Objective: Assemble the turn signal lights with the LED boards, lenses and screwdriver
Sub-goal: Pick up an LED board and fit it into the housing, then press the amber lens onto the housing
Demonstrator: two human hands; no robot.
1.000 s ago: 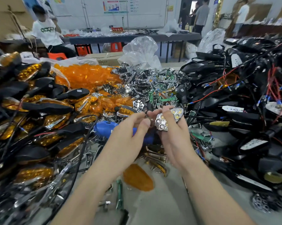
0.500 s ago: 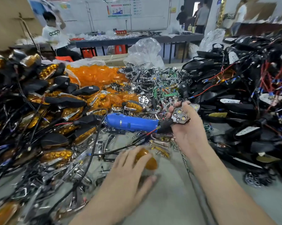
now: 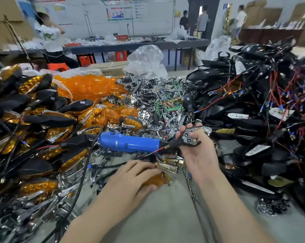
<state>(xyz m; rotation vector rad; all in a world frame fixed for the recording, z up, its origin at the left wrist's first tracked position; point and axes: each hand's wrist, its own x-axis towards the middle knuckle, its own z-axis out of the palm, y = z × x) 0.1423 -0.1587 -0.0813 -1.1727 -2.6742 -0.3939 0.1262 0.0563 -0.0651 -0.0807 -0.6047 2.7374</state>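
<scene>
My right hand holds a black turn signal housing with a chrome LED reflector in it, palm up, above the table's middle. My left hand lies over an amber lens on the grey table, fingers curled round it. A blue electric screwdriver lies on its side just beyond both hands, its tip pointing right toward the housing.
Finished amber-and-black signals are heaped at the left. Loose amber lenses and chrome reflectors with green boards lie behind. Black wired housings pile up at the right. People stand and sit at far tables.
My left hand left the housing, dropped to the table and closed over the amber lens. My right hand stayed up with the housing, shifting slightly right.
</scene>
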